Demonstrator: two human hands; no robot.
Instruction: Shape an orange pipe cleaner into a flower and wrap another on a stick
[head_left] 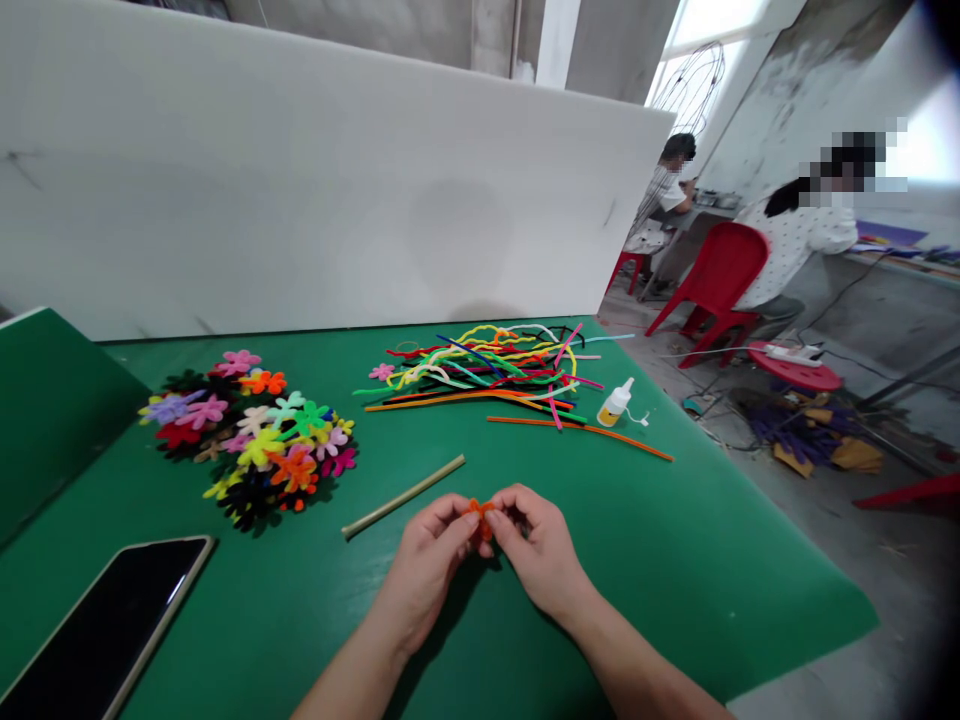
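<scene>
Above the green desk (660, 570), toward its near edge, the left grip (435, 542) and right grip (538, 545) were both pinched closed around an orange fuzzy piece (483, 514) that seemed light, soft and springy, best taken by its outer edges. It sat between the 2 grips, partly hidden.

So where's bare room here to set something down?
Bare tabletop lies right of the right hand, nearer than the loose orange pipe cleaner; also between the phone and left forearm. Crowded: the flower pile and the pipe cleaner bundle.
</scene>
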